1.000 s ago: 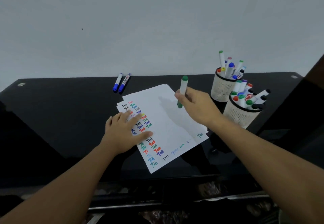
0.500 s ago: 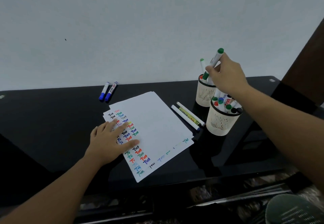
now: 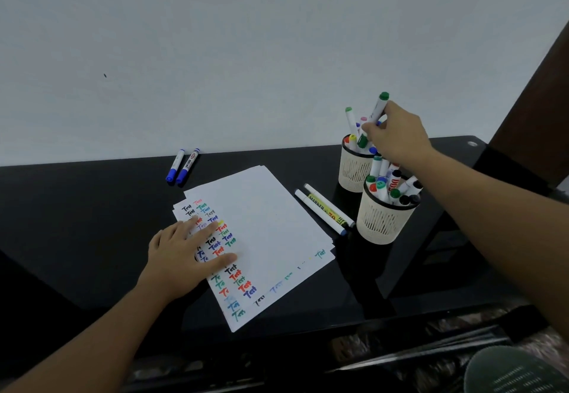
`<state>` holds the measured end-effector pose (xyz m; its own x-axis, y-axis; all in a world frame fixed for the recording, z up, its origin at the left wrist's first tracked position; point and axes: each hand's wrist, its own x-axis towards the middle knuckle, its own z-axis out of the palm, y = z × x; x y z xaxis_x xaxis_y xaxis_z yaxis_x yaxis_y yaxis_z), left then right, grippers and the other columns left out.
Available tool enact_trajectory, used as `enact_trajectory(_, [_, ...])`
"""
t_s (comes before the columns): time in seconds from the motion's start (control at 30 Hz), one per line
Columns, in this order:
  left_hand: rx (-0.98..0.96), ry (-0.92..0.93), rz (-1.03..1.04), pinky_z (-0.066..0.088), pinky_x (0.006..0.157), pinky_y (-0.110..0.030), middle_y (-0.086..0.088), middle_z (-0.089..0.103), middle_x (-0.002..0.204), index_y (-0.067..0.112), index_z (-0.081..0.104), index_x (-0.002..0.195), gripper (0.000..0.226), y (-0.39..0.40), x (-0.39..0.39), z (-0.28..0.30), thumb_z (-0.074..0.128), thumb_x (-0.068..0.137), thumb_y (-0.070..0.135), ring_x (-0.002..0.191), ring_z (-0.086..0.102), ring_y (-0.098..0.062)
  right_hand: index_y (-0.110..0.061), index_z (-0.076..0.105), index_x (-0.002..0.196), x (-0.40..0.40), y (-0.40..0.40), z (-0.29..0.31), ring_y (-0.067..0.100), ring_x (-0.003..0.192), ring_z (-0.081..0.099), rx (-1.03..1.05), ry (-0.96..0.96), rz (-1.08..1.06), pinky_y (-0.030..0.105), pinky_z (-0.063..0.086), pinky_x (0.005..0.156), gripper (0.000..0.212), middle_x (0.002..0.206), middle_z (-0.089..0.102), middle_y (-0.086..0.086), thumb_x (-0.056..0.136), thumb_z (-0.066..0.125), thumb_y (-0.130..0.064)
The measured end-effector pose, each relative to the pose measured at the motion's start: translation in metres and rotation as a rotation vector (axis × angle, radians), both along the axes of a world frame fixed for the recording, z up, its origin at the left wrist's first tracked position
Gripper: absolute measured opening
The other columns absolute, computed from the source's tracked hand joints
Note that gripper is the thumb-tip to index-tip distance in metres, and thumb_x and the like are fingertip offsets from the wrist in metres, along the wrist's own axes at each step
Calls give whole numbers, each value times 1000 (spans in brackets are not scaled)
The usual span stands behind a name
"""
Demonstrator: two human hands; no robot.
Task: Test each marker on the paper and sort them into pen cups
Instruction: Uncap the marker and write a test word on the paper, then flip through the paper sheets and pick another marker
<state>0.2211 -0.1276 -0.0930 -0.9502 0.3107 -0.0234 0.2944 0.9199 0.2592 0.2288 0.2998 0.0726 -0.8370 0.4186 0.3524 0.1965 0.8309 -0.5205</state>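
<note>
Right hand (image 3: 395, 135), over the paper a second ago, now grips the green-capped marker (image 3: 376, 113) tip-down in the far pen cup (image 3: 354, 171) by the bench's right rear corner, so tested, nearly sorted; left hand (image 3: 181, 254) stays flat, fingers spread, on the paper (image 3: 271, 223).

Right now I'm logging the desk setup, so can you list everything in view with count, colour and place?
table: one, glossy black, against the pale wall.
paper: a fanned stack, white, "Test" written in many colours down its left and near edges; table centre.
blue markers: two, white with blue caps, lying side by side behind the paper.
loose markers: two, white, one with a yellow label, lying between paper and cups.
pen cups: two, cream mesh, right side, both full of mixed-colour markers.
green marker: one, white with green cap, over the far cup.
left hand: flat on the paper.
right hand: holds the green marker.
</note>
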Motion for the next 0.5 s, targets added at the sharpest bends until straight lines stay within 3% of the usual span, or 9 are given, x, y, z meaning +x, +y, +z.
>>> enact_trajectory(0.2, [2, 4, 1, -1, 124, -49, 10, 11, 168, 60, 23, 152, 104, 0, -1, 1, 17, 60, 108, 154, 6, -20, -20, 60, 108, -1, 4, -9, 21, 89, 65, 7, -130, 15, 36, 52, 73, 22, 102, 68, 2, 97, 68, -37])
enact_trajectory(0.37, [-5, 8, -1, 0, 124, -49, 11, 11, 168, 60, 22, 151, 103, -1, -2, -1, 18, 60, 108, 154, 6, -20, -18, 57, 118, 2, 4, -8, 26, 92, 66, -117, -44, 28, 48, 57, 85, 30, 101, 67, 6, 103, 52, -44])
enact_trajectory(0.5, [-16, 8, 3, 1, 124, -49, 11, 11, 168, 61, 21, 152, 103, -2, -3, -2, 17, 60, 108, 154, 6, -20, -16, 65, 111, 0, 3, -6, 24, 90, 66, -88, -28, 6, 44, 58, 81, 29, 98, 68, 5, 99, 64, -43])
